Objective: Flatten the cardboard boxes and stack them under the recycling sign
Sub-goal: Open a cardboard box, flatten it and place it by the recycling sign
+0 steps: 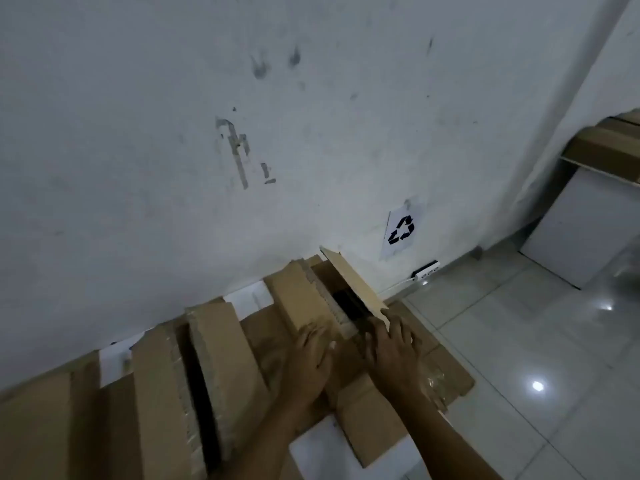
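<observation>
A brown cardboard box (pixel 298 299) lies on the floor against the white wall, its top seam split open and dark inside. One flap (pixel 356 285) stands up on the right of the gap. My left hand (pixel 311 358) rests on the left top panel at the near end of the seam. My right hand (pixel 391 344) presses at the base of the raised flap, fingers spread. A second open box (pixel 214 344) lies to the left. Flattened cardboard (pixel 446 368) lies beneath them. The recycling sign (pixel 400 230) is taped low on the wall to the right.
A white power strip (pixel 426 269) with its cable lies on the floor under the sign. A white cabinet (pixel 585 220) with cardboard boxes (pixel 609 147) on top stands at the right. Glossy white floor tiles (pixel 519 341) spread to the right.
</observation>
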